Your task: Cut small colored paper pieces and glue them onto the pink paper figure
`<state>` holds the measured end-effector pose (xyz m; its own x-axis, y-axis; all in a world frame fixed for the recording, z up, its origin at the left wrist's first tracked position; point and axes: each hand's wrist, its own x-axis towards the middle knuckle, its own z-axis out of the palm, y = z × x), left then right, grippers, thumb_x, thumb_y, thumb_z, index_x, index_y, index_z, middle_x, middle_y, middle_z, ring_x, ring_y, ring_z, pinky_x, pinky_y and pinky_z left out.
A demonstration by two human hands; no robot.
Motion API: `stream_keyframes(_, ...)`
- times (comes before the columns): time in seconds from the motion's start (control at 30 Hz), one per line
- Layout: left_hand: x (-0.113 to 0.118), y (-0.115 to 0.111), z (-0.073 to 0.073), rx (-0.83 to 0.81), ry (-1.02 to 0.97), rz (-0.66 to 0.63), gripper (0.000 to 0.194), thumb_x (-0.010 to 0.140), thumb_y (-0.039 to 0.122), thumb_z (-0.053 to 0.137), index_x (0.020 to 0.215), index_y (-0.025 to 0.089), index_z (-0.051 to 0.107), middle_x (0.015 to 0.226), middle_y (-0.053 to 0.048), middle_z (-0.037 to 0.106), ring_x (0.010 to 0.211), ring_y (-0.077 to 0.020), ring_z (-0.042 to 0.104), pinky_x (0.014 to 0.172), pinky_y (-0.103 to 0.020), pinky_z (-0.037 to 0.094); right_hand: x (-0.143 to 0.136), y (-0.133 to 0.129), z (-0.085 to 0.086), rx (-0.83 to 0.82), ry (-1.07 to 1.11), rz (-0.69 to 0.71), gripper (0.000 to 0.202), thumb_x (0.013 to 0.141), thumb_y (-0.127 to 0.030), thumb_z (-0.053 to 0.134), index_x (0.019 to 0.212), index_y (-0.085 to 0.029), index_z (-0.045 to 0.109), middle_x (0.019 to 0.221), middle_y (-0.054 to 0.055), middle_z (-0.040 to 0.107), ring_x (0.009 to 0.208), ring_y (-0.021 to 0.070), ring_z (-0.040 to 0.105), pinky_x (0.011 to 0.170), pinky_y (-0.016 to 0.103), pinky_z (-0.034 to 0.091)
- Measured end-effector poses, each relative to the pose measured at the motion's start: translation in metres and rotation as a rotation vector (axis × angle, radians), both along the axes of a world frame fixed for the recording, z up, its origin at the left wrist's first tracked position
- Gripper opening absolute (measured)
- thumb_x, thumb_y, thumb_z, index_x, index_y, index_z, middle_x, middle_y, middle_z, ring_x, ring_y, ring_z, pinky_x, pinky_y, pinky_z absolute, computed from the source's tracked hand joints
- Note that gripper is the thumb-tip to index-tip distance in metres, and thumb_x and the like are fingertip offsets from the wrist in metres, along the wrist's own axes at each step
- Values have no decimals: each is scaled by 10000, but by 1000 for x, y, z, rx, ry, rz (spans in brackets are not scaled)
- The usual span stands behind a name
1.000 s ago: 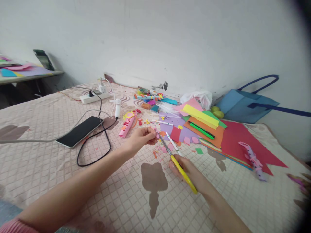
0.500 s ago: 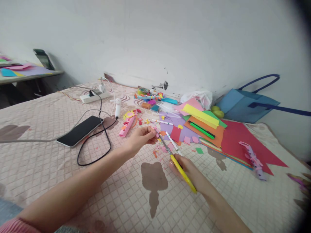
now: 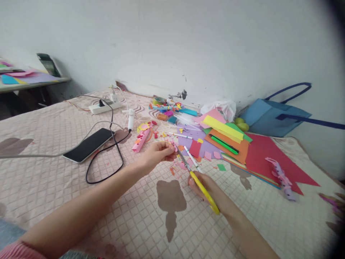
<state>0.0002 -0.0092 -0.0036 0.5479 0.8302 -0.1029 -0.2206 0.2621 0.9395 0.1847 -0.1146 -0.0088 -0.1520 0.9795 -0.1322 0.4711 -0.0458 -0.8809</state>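
Between the thumb and fingers of my left hand (image 3: pixel 160 153) is pinched a small pink paper piece (image 3: pixel 174 146), partly hidden by the fingertips. My right hand (image 3: pixel 206 187) is closed around yellow-handled scissors (image 3: pixel 202 189), whose metal blades point up and left and reach the pink paper. Under the blades lie pink paper scraps (image 3: pixel 183 165) and tiny orange bits. A white marker (image 3: pixel 192 158) rests just beyond the scissors. Farther left is a rolled pink paper tube (image 3: pixel 141 140) with a yellow flower on it.
A black-screened phone (image 3: pixel 90 145) and looping cables lie left, near a power strip (image 3: pixel 105 107). Coloured sheets, including a red one (image 3: pixel 269 162), spread at right with a green pen (image 3: pixel 224 144). A blue bag (image 3: pixel 275 117) stands by the wall. A purple paper roll (image 3: pixel 283 183) lies far right.
Both hands have shifted slightly to the right, with the paper and scissors moving along. The other things stay where they were.
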Motion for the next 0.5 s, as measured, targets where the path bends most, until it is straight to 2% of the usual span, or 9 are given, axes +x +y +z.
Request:
stream_keyframes(0.17,-1,1,4,35,31,-9,260,686,338,711,738,121,576,738,-34,650,647,-87,595,686,-245,467,-1,-2,6,-27,30,52,318,788,-493,474,660,-203,444,496,-65,339,449,85,313,421,216,274)
stream_keyframes(0.5,-3,1,5,53,57,-27,243,705,335,694,738,128,571,758,-39,653,652,-88,591,696,-257,462,-2,-3,5,-14,-40,40,305,813,-475,459,672,-205,456,491,-67,332,430,85,293,406,222,264)
